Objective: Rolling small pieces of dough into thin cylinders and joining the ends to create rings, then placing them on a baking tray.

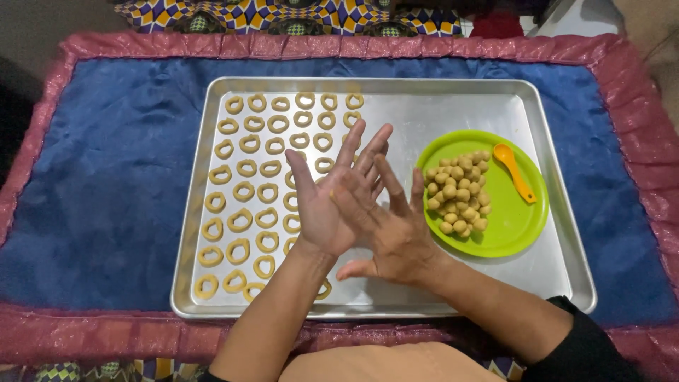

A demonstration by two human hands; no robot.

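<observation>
So the person is holding both hands over the middle of a big rectangular silver metal baking tray, palms pressed flat against each other with the fingers stretched out and fanned a bit. The left hand is sitting on the left with its fingers pointing toward the top of the frame, and the right hand is lying across it at an angle, thumb sticking out toward the bottom. Whether there's a bit of dough squished between the palms, can't tell, since the hands are hiding it.

Filling the left half of the tray are rows of small pale tan dough rings, laid out in a loose grid running from the top of the tray down to its bottom edge. A few rings are partly hiding under the left hand and wrist.

Just to the right of the hands, a round lime-green plastic plate is sitting inside the tray, nearly touching the right hand's fingertips. A heap of little tan dough balls is piled on the plate's left side, and a small orange plastic spoon is lying on its upper right part, apart from the balls.

The tray is resting on a shiny blue cloth with a pink ruffled border, which is covering most of the frame.
</observation>
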